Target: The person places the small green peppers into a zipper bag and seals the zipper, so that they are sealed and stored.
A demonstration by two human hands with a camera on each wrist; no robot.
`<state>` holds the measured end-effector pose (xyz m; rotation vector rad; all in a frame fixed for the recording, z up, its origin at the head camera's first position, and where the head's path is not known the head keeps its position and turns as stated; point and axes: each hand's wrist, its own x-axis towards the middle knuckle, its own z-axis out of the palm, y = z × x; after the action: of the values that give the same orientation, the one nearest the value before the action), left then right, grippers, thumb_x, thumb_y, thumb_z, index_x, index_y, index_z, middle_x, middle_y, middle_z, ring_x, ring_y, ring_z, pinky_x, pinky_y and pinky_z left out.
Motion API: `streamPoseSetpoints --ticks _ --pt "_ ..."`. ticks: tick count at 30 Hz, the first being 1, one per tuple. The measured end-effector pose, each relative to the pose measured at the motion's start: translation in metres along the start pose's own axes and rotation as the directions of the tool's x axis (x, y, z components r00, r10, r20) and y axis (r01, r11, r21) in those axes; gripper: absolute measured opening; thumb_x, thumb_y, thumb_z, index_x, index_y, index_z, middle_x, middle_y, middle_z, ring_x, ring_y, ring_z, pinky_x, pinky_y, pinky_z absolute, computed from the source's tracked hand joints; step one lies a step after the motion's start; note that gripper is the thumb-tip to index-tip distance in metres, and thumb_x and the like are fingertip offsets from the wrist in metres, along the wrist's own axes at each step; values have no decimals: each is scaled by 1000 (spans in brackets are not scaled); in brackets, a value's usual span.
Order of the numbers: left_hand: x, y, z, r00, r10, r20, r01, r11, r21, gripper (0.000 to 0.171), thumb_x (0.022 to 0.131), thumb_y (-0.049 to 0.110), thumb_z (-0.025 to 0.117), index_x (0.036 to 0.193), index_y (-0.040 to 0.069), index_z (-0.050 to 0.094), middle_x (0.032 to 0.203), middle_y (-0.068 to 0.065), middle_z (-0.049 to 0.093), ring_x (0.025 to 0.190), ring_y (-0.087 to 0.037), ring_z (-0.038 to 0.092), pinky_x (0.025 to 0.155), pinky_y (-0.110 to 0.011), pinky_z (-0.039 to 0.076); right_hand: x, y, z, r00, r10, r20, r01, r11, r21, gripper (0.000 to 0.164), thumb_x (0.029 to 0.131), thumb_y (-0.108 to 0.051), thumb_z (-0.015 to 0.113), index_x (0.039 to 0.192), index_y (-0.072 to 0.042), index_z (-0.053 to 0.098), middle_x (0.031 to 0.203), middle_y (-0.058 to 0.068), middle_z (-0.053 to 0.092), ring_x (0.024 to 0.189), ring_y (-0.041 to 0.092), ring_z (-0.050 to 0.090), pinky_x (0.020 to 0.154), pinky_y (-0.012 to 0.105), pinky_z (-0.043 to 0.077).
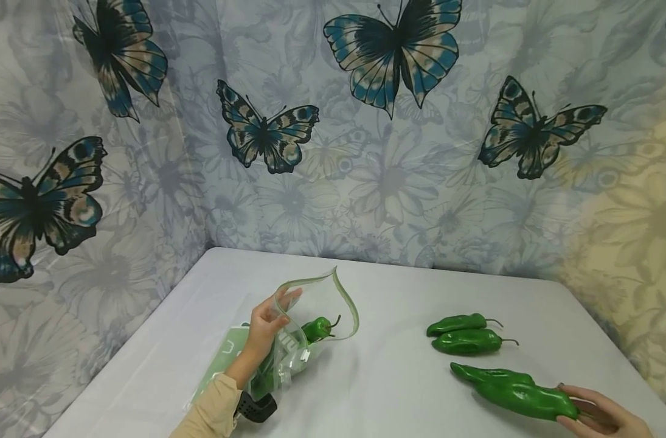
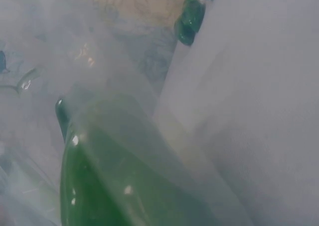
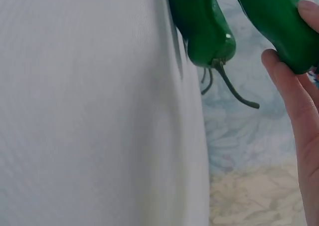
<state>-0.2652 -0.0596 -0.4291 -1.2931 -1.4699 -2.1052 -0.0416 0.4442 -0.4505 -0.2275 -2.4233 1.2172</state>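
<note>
My left hand holds the rim of a clear zip bag, whose green-edged mouth gapes wide. Inside lies a green pepper, its stem toward the mouth; more green shows lower down through the plastic. In the left wrist view, a pepper looms large behind hazy film. Off to the right, my right hand grips a long green pepper at its stem end, between thumb and fingers. Another pepper is partly hidden behind the held one. The right wrist view shows the held pepper close to my fingertips.
Two more green peppers lie side by side on the white table, stems pointing right. A flat green printed packet lies left of my left wrist, which wears a black band. Butterfly-print cloth hangs around the table.
</note>
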Motion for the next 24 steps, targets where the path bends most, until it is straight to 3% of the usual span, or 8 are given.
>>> streamPoseSetpoints --ticks 3,5,9,11,14,18,21,24 --pt "0 0 1 1000 -5 -4 5 1000 4 53 85 32 60 131 9 46 120 -5 55 39 -9 21 30 -27 16 6 -6 3 996 89 -22 -90 996 -17 52 70 -6 76 114 9 53 88 -27 53 74 -5 57 57 22 51" --pt "-1 0 2 1000 -17 -10 17 1000 -1 52 85 31 61 131 10 47 120 -5 55 45 -4 31 31 -27 16 8 -10 2 993 114 8 -113 993 -38 49 70 -12 77 110 7 55 87 -28 51 74 -7 55 58 21 50" --pt "-2 0 3 1000 -22 -15 22 1000 12 51 85 32 61 130 12 48 119 -4 56 59 -5 41 31 -27 16 9 -17 1 996 29 81 -24 998 -66 41 72 -8 75 106 6 56 90 -28 51 78 -8 54 60 21 50" --pt "-2 0 3 1000 -18 -21 18 1000 13 51 84 33 62 129 11 49 118 -3 57 49 -6 33 31 -27 16 10 -22 1 992 15 123 -9 999 -50 41 73 -6 73 107 8 55 92 -28 51 79 -8 54 61 22 51" --pt "-2 -1 3 1000 -10 -19 10 1000 4 52 84 32 62 129 9 49 118 -4 57 44 -8 27 31 -27 15 10 -31 1 984 75 163 -74 997 -12 46 74 -10 73 110 11 54 92 -25 54 78 -3 58 61 27 52" --pt "-1 -1 3 1000 -13 -13 13 1000 -4 51 84 30 62 129 10 49 118 -4 56 49 -2 34 31 -27 16 11 -44 4 970 165 180 -168 986 0 51 74 -20 73 111 9 56 92 -20 58 78 0 59 62 30 52" --pt "0 0 4 1000 -12 -12 12 1000 -12 50 85 30 62 129 12 49 119 -4 56 46 -4 32 31 -28 16 13 -52 7 972 146 184 -149 989 5 46 77 -18 72 111 9 57 93 -20 58 80 -2 58 63 29 52" --pt "0 0 4 1000 -9 -14 9 1000 -25 49 84 30 62 129 14 50 119 -5 56 37 -9 17 30 -29 14 15 -56 9 977 86 193 -97 994 49 39 79 -9 69 112 8 56 95 -20 58 83 -2 57 63 27 51"
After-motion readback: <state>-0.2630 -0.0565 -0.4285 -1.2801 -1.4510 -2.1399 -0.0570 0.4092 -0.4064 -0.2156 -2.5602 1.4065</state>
